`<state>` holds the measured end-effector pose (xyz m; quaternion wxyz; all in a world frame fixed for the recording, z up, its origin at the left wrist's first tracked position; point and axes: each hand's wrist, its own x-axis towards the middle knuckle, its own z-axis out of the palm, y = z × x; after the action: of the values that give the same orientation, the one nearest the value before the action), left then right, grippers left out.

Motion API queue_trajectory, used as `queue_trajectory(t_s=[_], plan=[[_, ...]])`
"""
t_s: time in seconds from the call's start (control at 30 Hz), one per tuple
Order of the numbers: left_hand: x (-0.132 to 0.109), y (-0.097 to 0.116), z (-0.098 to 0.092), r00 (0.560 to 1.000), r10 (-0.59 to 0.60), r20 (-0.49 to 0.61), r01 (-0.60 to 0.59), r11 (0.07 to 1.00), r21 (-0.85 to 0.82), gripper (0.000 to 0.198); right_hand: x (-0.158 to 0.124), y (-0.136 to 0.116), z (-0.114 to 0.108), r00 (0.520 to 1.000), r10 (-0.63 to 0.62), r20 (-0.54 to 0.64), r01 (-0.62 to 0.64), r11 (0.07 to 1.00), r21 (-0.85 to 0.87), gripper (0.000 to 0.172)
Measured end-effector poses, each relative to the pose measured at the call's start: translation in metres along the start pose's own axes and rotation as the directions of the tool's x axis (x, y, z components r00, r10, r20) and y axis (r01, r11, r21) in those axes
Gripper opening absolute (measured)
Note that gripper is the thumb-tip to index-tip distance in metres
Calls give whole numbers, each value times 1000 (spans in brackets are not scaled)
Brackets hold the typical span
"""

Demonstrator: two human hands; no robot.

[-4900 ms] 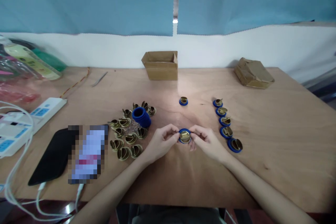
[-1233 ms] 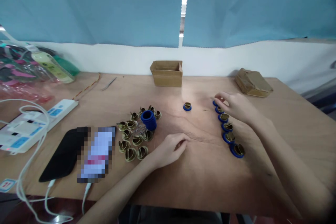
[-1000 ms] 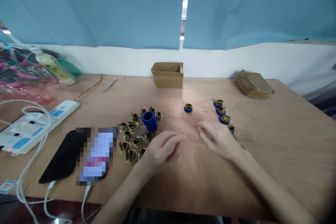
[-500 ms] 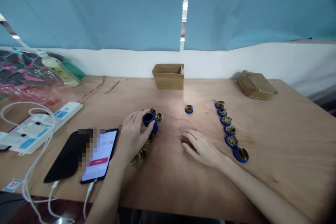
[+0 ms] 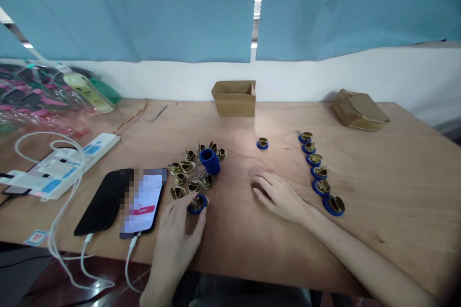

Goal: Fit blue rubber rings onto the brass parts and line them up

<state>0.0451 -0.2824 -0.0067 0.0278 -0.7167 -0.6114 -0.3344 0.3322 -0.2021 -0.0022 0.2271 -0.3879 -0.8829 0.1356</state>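
Note:
My left hand (image 5: 182, 230) has its thumb and fingers around a blue ring (image 5: 198, 204) that surrounds a brass piece near the table's front. Behind it stands a leaning stack of blue rings (image 5: 210, 161), with several loose brass pieces (image 5: 181, 179) around it. My right hand (image 5: 275, 195) rests on the table, fingers curled; its fingertips are partly hidden and I cannot make out anything in them. One brass piece in a blue ring (image 5: 262, 143) sits behind it. Further right, several more ringed brass pieces (image 5: 319, 171) form a row.
An open cardboard box (image 5: 236, 104) and a crumpled box (image 5: 360, 110) stand at the back. On the left lie two phones (image 5: 104, 201) with white cables, a power strip (image 5: 81, 165), a bottle (image 5: 88, 92) and plastic-wrapped items (image 5: 32, 96).
My left hand has let go of the ring stack and moved towards the front with one blue ring, now around a brass piece. My right hand has stayed on the table. The view has shifted slightly.

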Motion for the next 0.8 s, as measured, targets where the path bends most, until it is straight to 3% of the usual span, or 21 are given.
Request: queue_trajectory(t_s=[0.13, 0.3, 0.5, 0.67, 0.8], plan=[[-5, -6, 4, 1000, 17, -17, -15, 995, 96, 36, 0, 0, 0, 1000, -6, -10, 6, 1000, 0, 19], [-2, -1, 1, 995, -39, -88, 50, 990, 128, 16, 0, -1, -1, 1000, -4, 1, 4, 1000, -28, 19], [5, 3, 3, 993, -65, -97, 83, 978, 194, 13, 1, -1, -1, 1000, -13, -4, 13, 1000, -28, 19], [9, 12, 2, 994, 30, -106, -14, 988, 154, 7, 0, -2, 1, 999, -24, -21, 23, 1000, -17, 21], [18, 35, 0, 976, 210, -56, -209, 978, 23, 7, -4, -18, -2, 990, 46, -135, -41, 998, 36, 19]])
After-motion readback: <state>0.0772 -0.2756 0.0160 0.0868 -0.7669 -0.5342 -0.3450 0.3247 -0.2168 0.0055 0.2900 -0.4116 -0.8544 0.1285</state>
